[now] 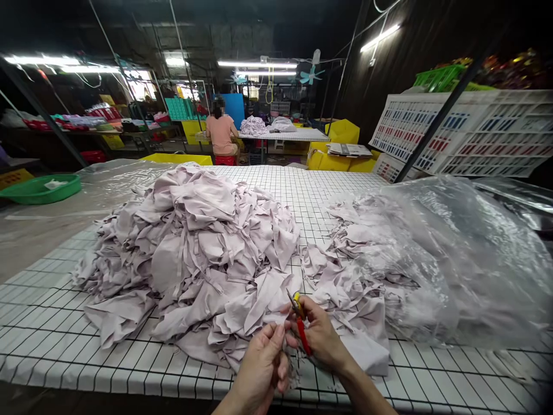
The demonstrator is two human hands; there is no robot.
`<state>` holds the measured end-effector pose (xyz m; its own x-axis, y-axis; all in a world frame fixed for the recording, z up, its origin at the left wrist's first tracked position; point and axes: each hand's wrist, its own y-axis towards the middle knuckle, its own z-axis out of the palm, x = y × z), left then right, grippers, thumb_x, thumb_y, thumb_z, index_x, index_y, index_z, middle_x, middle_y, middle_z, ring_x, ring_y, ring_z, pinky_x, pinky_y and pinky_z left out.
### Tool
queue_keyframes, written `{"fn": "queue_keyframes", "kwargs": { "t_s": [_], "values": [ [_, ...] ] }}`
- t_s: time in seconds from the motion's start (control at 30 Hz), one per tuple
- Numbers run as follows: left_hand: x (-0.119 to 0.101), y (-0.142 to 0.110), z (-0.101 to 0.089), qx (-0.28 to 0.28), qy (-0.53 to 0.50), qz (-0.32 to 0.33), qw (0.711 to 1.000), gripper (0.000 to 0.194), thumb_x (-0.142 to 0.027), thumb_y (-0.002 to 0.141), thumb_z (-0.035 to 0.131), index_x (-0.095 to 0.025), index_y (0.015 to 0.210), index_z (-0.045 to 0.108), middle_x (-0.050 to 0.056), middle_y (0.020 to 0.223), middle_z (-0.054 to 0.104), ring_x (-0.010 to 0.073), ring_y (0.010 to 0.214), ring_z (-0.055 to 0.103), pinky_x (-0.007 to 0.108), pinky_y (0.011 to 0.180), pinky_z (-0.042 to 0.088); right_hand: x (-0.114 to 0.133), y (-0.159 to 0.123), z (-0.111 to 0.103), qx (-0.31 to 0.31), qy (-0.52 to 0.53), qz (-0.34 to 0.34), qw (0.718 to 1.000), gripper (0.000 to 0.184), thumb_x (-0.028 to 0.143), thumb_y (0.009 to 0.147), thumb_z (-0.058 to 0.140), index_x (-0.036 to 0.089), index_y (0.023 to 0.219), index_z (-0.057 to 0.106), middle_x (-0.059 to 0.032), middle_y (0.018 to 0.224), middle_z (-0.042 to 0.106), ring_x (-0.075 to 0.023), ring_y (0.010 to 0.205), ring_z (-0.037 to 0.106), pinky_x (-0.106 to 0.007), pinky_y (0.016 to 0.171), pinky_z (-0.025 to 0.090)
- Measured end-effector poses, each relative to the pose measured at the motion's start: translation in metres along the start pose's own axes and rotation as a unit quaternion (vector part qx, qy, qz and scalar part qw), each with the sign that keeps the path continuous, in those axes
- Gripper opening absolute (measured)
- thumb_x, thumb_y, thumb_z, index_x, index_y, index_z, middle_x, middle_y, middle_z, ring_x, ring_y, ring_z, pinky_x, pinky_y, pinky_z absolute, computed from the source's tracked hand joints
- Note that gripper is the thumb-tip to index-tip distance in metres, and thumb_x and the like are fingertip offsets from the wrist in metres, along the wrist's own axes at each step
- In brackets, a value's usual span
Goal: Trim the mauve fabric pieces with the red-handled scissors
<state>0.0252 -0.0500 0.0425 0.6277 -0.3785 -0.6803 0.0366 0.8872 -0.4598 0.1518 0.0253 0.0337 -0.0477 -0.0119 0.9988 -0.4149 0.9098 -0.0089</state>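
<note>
right hand [322,337] grips snips [299,320], blades pointing up-left toward the cloth [276,316] pinched just beside them in the left hand [261,366].

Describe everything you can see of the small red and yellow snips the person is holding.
The small red and yellow snips are a slim hand tool with a red handle, a yellow patch near the pivot and short dark blades pointing up and away. The right hand grips them, its fingers wrapped round the handle. The left hand pinches something small beside the tool. They are held over the near edge of the white gridded table, before the pale lilac fabric pile.
</note>
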Motion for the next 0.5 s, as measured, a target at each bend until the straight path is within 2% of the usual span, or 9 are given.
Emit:
{"fn": "queue_keyframes", "kwargs": {
  "t_s": [0.07, 0.17, 0.23, 0.3, 0.37, 0.43, 0.5],
  "values": [
    [-0.005, -0.002, -0.002, 0.001, 0.0, 0.011, 1.0, 0.043, -0.05, 0.07, 0.073, -0.016, 0.091, 0.056, -0.004, 0.073, 0.056, -0.0004, 0.034, 0.033, 0.013, 0.029, 0.03, 0.001, 0.01, 0.009, 0.005, 0.048, 0.008, 0.999, 0.018, 0.033, 0.077, 0.065, 0.02, 0.087, 0.056, 0.0019, 0.074, 0.057, -0.0118, 0.061, 0.055, -0.022, 0.054, 0.044],
    [-0.011, -0.001, -0.007, 0.001, 0.016, 0.033, 0.999, 0.044, -0.051, 0.071, 0.071, -0.015, 0.092, 0.059, -0.003, 0.07, 0.054, 0.001, 0.036, 0.034, 0.014, 0.03, 0.033, -0.001, 0.019, 0.019, -0.07, 0.061, -0.029, 0.995, 0.017, 0.029, 0.077, 0.064, 0.021, 0.087, 0.053, 0.0028, 0.074, 0.055, -0.0113, 0.06, 0.052, -0.022, 0.054, 0.043],
    [-0.013, 0.003, -0.011, -0.013, 0.06, 0.077, 0.995, 0.044, -0.054, 0.073, 0.067, -0.014, 0.092, 0.06, -0.002, 0.069, 0.055, 0.0011, 0.035, 0.034, 0.015, 0.03, 0.032, -0.004, 0.02, 0.023, -0.113, 0.044, -0.058, 0.991, 0.016, 0.027, 0.077, 0.065, 0.021, 0.086, 0.053, 0.0021, 0.076, 0.056, -0.0121, 0.065, 0.052, -0.023, 0.059, 0.044],
    [-0.016, 0.006, -0.014, -0.052, 0.128, 0.15, 0.979, 0.043, -0.054, 0.076, 0.064, -0.014, 0.09, 0.062, 0.002, 0.08, 0.06, 0.0003, 0.036, 0.037, 0.015, 0.031, 0.032, -0.01, 0.02, 0.026, -0.132, 0.033, -0.055, 0.989, 0.017, 0.028, 0.077, 0.066, 0.021, 0.085, 0.053, 0.0016, 0.077, 0.057, -0.0131, 0.068, 0.053, -0.024, 0.063, 0.044],
    [-0.02, 0.01, -0.016, -0.088, 0.19, 0.214, 0.954, 0.04, -0.052, 0.078, 0.062, -0.013, 0.086, 0.064, 0.009, 0.106, 0.06, -0.0015, 0.038, 0.04, 0.014, 0.032, 0.033, -0.016, 0.018, 0.029, -0.135, 0.029, -0.034, 0.99, 0.02, 0.032, 0.077, 0.067, 0.02, 0.084, 0.053, 0.0013, 0.075, 0.057, -0.0137, 0.066, 0.054, -0.025, 0.062, 0.044],
    [-0.023, 0.013, -0.016, -0.082, 0.206, 0.232, 0.947, 0.04, -0.051, 0.08, 0.06, -0.012, 0.081, 0.064, 0.013, 0.122, 0.054, -0.0022, 0.038, 0.042, 0.015, 0.031, 0.033, -0.021, 0.016, 0.031, -0.121, 0.034, -0.015, 0.992, 0.025, 0.035, 0.075, 0.07, 0.02, 0.081, 0.052, 0.0012, 0.072, 0.058, -0.0138, 0.064, 0.054, -0.025, 0.06, 0.044],
    [-0.024, 0.017, -0.015, -0.038, 0.172, 0.203, 0.963, 0.041, -0.053, 0.081, 0.057, -0.012, 0.081, 0.062, 0.012, 0.109, 0.062, 0.0005, 0.036, 0.043, 0.017, 0.031, 0.033, -0.023, 0.013, 0.032, -0.078, 0.05, 0.0, 0.996, 0.029, 0.039, 0.073, 0.072, 0.02, 0.08, 0.052, 0.0016, 0.07, 0.057, -0.0139, 0.062, 0.053, -0.024, 0.058, 0.043]
  ]
}}
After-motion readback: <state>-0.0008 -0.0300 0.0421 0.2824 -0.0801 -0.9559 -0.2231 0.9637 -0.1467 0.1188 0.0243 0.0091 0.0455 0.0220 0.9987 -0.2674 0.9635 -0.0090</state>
